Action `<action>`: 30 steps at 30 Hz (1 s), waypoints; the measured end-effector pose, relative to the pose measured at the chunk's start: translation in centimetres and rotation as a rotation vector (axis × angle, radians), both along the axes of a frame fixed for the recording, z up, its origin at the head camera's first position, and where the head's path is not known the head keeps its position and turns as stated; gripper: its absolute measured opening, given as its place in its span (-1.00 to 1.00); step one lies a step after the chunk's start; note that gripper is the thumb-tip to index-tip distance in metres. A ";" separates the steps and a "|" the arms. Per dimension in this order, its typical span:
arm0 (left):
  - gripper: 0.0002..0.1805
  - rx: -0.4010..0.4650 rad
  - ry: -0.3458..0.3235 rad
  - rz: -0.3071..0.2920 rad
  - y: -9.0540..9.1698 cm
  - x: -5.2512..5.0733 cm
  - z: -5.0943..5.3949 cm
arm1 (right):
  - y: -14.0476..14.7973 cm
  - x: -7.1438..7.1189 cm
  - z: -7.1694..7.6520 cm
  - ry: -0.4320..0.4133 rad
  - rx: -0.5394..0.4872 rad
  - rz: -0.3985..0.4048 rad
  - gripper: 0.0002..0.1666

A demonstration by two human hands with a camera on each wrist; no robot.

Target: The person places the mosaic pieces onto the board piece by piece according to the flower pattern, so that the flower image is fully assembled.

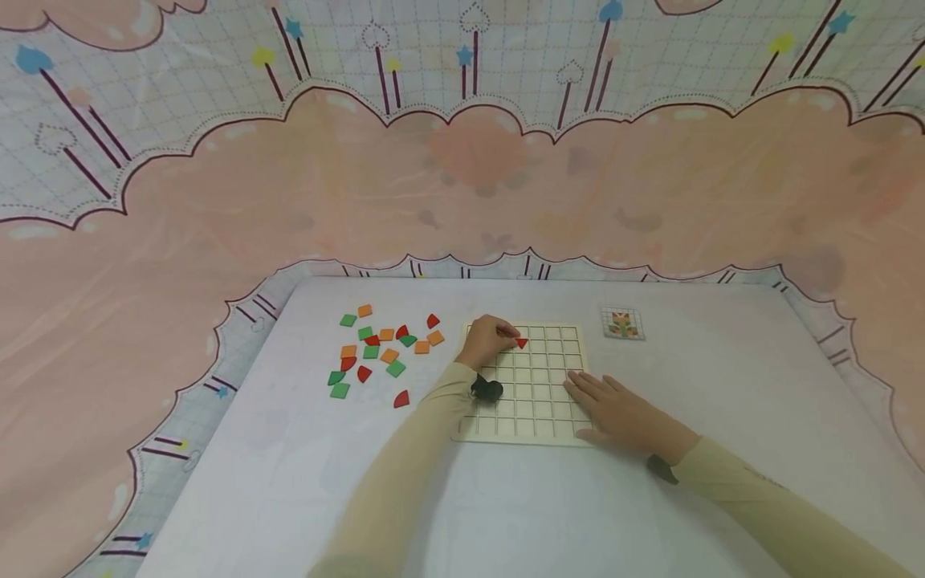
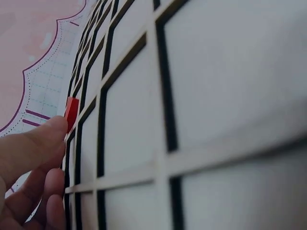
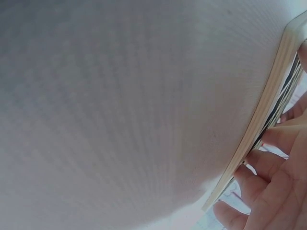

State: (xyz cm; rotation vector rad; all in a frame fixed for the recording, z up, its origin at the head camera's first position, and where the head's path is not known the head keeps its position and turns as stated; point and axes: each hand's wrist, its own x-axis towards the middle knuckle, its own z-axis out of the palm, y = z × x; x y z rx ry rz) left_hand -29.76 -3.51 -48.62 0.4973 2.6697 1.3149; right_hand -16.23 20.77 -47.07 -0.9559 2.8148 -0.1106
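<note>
A pale wooden grid board (image 1: 536,399) lies on the white table in the head view. Over its upper part, my left hand (image 1: 488,340) pinches a small red piece (image 1: 521,343) between thumb and fingertips. The left wrist view shows that red piece (image 2: 72,113) at the thumb tip, close against the grid bars; whether it sits inside a cell, I cannot tell. My right hand (image 1: 627,413) rests with fingers extended on the board's right edge. In the right wrist view, the fingers (image 3: 256,184) lie along the board's wooden side (image 3: 259,115).
Left of the board, loose flat pieces lie scattered: green squares (image 1: 340,391), orange squares (image 1: 364,311) and red quarter-round pieces (image 1: 401,399). A small card (image 1: 623,323) with a coloured grid pattern lies at the back right of the white table (image 1: 535,514).
</note>
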 end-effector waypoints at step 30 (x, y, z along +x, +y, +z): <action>-0.61 0.055 -0.101 0.012 -11.5 -2.4 5.1 | 0.2 -0.2 -0.6 0.024 0.030 0.012 -0.13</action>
